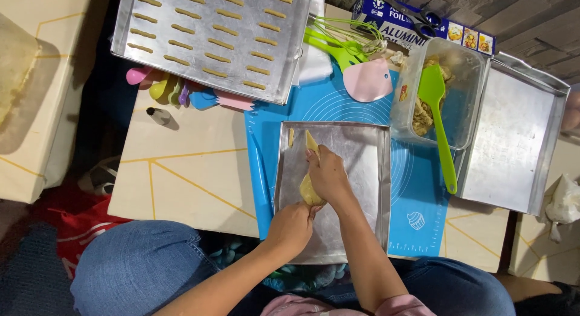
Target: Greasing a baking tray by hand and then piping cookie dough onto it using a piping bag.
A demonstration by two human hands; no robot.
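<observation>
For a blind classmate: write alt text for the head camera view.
Two hands, left and right, grip a dough-filled piping bag over a foil-lined tray on a blue mat. A filled tray of piped strips lies beyond; a green spatula stands in a tub.

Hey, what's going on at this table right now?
A person is piping dough from a piping bag onto a foil-lined tray. The right hand steers the bag near its tip, and the left hand squeezes its back end. One short strip of dough lies on this tray. A second tray farther back holds rows of piped strips.
</observation>
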